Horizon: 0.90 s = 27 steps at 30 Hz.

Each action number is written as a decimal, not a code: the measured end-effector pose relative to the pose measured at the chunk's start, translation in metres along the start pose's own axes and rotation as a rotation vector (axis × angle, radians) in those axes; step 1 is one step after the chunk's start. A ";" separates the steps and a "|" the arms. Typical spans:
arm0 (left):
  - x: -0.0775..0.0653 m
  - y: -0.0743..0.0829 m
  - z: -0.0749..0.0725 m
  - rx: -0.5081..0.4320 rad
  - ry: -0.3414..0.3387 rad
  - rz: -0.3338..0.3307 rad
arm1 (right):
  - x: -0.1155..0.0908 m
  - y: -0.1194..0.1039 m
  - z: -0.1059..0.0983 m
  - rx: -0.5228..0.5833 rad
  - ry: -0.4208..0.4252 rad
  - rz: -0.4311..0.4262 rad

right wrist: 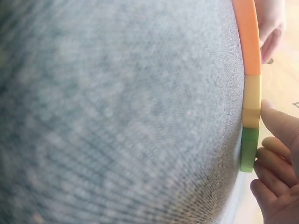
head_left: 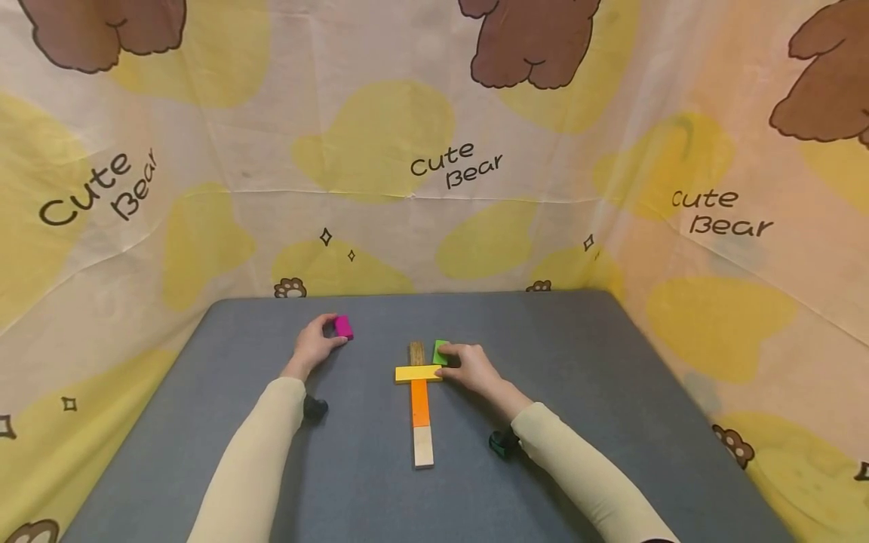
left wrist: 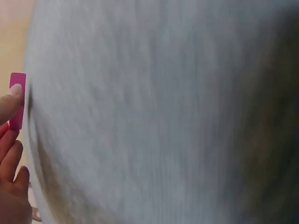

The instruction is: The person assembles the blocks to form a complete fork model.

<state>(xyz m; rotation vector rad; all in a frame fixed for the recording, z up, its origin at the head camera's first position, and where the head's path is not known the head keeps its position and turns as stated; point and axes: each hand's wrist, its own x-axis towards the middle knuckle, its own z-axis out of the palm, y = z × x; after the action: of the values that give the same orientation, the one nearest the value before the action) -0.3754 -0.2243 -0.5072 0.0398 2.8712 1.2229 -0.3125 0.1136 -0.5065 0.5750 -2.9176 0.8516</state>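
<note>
Near the back left of the table, my left hand [head_left: 314, 347] pinches a magenta block [head_left: 344, 327] between thumb and fingers. In the left wrist view the thumb lies on that block [left wrist: 17, 101]. My right hand [head_left: 473, 369] has curled fingers at a green block [head_left: 440, 352], its thumb right at the end of the yellow block [head_left: 417, 374]. The yellow block lies crosswise between a brown wooden block [head_left: 416, 353] behind and an orange block [head_left: 420, 403] in front. A pale wooden block [head_left: 423, 446] continues the row toward me.
The blocks lie on a grey cloth-covered table [head_left: 360, 483]. A curtain [head_left: 380, 143] with printed bears and lettering hangs behind and along both sides. Dark wrist-worn devices hang below both sleeves, close over the table.
</note>
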 end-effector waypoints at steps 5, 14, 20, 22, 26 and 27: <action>-0.005 0.010 0.004 -0.110 0.063 0.004 | 0.000 -0.001 0.001 0.011 0.012 -0.011; -0.024 0.022 0.017 -0.176 0.103 0.014 | 0.000 0.000 0.003 0.013 0.006 -0.009; -0.037 0.028 0.026 -0.188 0.105 0.030 | 0.000 -0.002 0.002 0.020 0.010 -0.002; -0.041 0.030 0.029 -0.187 0.106 0.035 | 0.000 -0.002 0.001 0.020 0.010 0.001; -0.046 0.034 0.036 -0.180 0.105 0.034 | 0.001 0.000 0.002 0.019 0.023 -0.013; -0.047 0.035 0.037 -0.178 0.102 0.034 | 0.002 0.000 0.002 0.016 0.026 -0.015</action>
<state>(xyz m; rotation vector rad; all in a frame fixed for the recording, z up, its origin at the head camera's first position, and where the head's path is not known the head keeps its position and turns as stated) -0.3265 -0.1750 -0.5067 0.0236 2.8422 1.5252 -0.3141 0.1124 -0.5081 0.5819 -2.8826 0.8747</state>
